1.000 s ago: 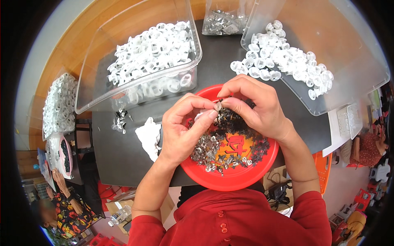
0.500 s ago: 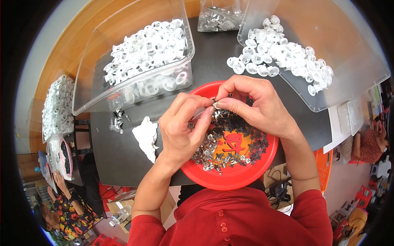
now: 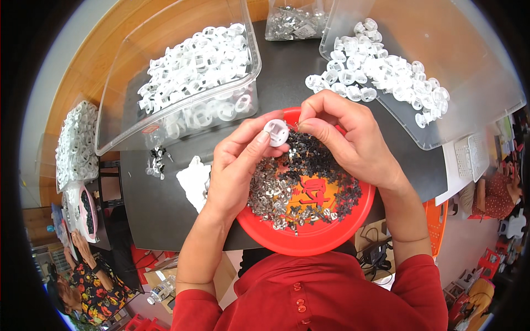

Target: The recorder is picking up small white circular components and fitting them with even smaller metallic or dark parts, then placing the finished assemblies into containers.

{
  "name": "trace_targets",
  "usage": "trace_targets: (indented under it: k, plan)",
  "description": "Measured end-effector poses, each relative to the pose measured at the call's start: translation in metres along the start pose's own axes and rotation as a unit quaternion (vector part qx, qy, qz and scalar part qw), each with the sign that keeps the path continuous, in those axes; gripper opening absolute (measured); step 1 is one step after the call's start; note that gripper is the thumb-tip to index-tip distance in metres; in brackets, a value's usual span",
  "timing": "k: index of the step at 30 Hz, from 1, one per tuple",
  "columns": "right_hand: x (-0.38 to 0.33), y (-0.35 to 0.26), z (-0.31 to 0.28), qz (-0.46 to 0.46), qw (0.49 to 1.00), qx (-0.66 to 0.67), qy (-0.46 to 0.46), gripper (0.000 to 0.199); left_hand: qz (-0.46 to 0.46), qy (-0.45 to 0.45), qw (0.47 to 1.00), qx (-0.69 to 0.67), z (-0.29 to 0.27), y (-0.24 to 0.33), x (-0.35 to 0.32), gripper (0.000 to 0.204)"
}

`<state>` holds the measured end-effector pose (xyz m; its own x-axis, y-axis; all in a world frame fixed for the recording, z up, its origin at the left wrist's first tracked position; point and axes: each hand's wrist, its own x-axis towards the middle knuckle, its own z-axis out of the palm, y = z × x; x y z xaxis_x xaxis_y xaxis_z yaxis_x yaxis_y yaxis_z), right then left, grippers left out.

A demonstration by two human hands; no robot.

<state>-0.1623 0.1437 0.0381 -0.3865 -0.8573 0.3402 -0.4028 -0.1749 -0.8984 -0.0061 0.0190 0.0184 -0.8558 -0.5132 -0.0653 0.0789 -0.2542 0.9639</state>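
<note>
A round white plastic part (image 3: 276, 133) with slots in its face is pinched between the thumb and fingers of my left hand (image 3: 238, 157). Just to its right, my right hand (image 3: 349, 138) has thumb and forefinger pressed together; whatever sits between those tips is too small to make out. Both hands hover over a red round tray (image 3: 309, 245). Small black pieces (image 3: 314, 151) and small shiny metal pieces (image 3: 270, 193) lie heaped in the tray, around a yellow and red pattern on its bottom.
A clear bin (image 3: 254, 66) full of white parts stands at the back left. White parts (image 3: 381, 71) spill from a tipped clear bin (image 3: 475, 60) at the back right. A bag of metal pieces (image 3: 295, 23), a white cloth (image 3: 193, 182) and a co-worker (image 3: 94, 281) at far left also show.
My left hand has turned, so the white part's round face now shows. The two hands have drawn slightly apart; before, their fingertips met over the tray.
</note>
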Motion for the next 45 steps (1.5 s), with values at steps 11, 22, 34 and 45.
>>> trace_targets:
  k: [11, 22, 34, 45]
  plan:
    - [-0.002, 0.003, 0.012, -0.028, 0.998, -0.05, 0.014, 0.006, -0.051, -0.056, 0.99, -0.119, 0.006, 0.003, -0.001, 0.044]
    - [0.002, 0.007, 0.004, -0.097, 0.988, -0.11, -0.052, 0.007, -0.061, -0.075, 0.986, -0.138, -0.002, -0.002, 0.001, 0.05]
    - [0.004, 0.016, 0.005, -0.178, 0.969, -0.16, -0.064, 0.01, -0.051, -0.076, 0.991, -0.101, -0.002, -0.003, 0.0, 0.05]
    - [0.001, 0.007, 0.008, -0.031, 0.995, -0.089, 0.014, 0.013, -0.014, -0.038, 0.992, -0.117, 0.001, -0.006, 0.002, 0.032]
